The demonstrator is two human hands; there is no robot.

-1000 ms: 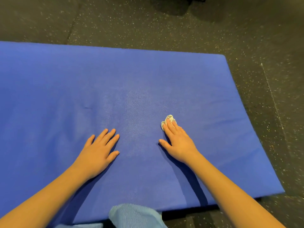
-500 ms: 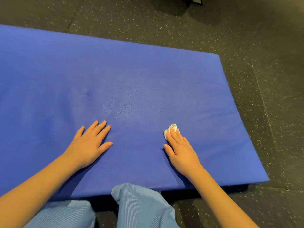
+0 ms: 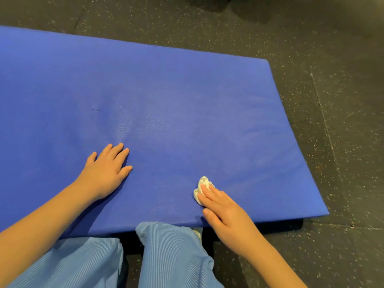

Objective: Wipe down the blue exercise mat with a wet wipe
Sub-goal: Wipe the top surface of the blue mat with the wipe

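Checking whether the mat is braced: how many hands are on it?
2. The left hand lies flat on the blue mat; the right hand presses the crumpled wipe onto it by the near edge. Neither is hidden.

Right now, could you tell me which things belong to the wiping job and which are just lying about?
In the job: blue exercise mat; crumpled white wet wipe; right hand pressing it; left hand flat on mat.
Just there: dark speckled floor.

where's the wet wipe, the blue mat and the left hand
wet wipe (image 3: 201, 183), head view, uncovered bunched white part
blue mat (image 3: 187, 90), head view, bare top surface
left hand (image 3: 106, 171), head view, back of hand
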